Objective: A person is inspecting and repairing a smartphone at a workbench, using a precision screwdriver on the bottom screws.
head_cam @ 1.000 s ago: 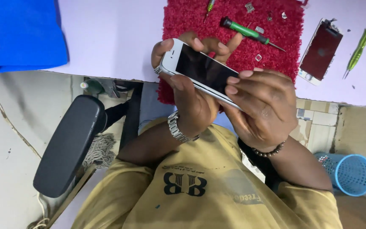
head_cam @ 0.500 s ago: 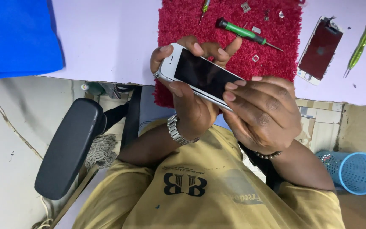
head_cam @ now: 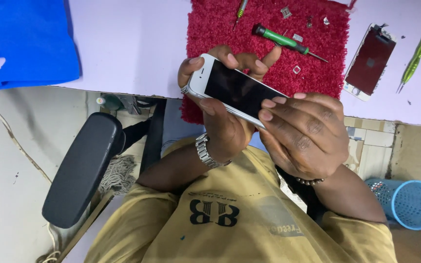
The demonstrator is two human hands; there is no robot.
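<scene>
The white phone (head_cam: pixel 235 92) lies slanted just off the surface's near edge, its upper end gripped by the left hand (head_cam: pixel 225 122), the right hand (head_cam: pixel 303 134) pinching its lower end.

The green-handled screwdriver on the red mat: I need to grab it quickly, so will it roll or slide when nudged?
The screwdriver has a round handle, so it could roll, though the shaggy red mat under it probably damps that. It looks stiff and light. Its thin tip seems easy to snag in the pile.
</scene>
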